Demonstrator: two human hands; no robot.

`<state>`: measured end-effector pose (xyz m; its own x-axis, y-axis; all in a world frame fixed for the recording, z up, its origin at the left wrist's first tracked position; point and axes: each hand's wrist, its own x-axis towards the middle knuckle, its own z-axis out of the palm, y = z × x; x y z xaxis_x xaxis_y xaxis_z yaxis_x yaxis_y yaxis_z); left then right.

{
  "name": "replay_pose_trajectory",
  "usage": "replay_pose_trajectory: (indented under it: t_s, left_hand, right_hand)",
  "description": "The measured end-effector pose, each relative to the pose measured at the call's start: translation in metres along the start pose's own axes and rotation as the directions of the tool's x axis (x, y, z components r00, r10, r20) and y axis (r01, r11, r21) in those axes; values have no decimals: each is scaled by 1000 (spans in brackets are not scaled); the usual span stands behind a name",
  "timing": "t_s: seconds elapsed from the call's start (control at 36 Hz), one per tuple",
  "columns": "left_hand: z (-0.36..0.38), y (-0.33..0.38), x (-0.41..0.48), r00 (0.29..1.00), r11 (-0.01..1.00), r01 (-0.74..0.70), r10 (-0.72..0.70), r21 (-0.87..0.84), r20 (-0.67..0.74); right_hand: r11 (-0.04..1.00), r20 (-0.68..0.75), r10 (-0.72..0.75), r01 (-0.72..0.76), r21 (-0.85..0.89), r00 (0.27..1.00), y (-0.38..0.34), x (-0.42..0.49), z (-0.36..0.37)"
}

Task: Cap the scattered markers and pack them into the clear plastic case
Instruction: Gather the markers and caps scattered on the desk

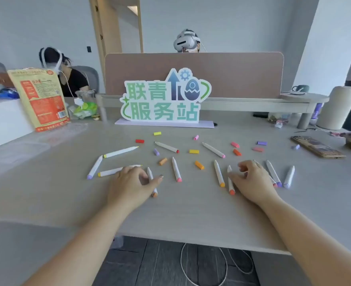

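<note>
Left forearm (83, 240): bare, I see it reaching in from the lower left.
Left hand (129, 183): palm down, low on the surface (191, 213), fingers curled, thumb stretched right; I cannot tell if it pinches anything.
Right forearm (306, 234): bare, from the lower right.
Right hand (251, 182): palm down, fingers loosely curled, holding nothing.

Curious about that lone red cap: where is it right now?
In the head view, the red cap lies left of centre on the desk, near the farther yellow cap, in front of the green sign.
</note>
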<state>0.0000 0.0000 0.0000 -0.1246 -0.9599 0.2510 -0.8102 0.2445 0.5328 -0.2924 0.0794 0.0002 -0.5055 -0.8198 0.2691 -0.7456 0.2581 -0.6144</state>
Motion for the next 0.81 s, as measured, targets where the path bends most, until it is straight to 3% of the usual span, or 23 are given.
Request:
replay_pose_trajectory:
  t_s: [0.11,0.39,0.58,0.81]
  left_hand:
    - [3,7,2,1000,988,19,-20,152,-1]
    - [2,3,0,998,998,29,-26,57,-63]
    - [3,1,1,994,996,22,-12,90,-107]
    - [2,6,3,993,1000,21,-20,11,-119]
  right_hand:
    - [1000,-3,11,-11,1,1000,-3,-1,-3]
    - [989,-92,-16,3,-145,996,0,-2,3]
    - [981,-91,-12,-6,-193,996,-4,-3,1]
    - [951,-50,-12,-4,-308,999,-13,-3,-5]
